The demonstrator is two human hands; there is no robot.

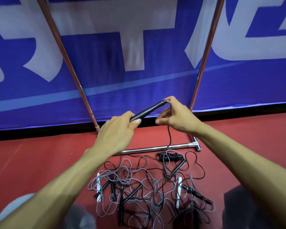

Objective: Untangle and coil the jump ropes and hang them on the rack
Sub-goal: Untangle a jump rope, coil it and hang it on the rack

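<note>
closest to the person, the tangle of jump ropes [147, 187] lies on the red floor [40, 154], grey and dark strands looped through one another. just beyond it runs the rack's base bar [155, 148], resting on the floor. above the bar, the left hand [117, 131] is wrapped round the lower end of a black handle [147, 111]. the right hand [175, 116] has its fingertips pinched together on the cord [169, 134] where it leaves the handle's top. that cord drops past the bar into the pile. to do this step well, i'd hold the handle firm and feed the cord slowly through the right fingers, lifting it out loop by loop. a hard pull would likely tighten the knots below. behind the hands stand the rack's uprights [63, 52], and behind those a blue banner [139, 80].
</note>
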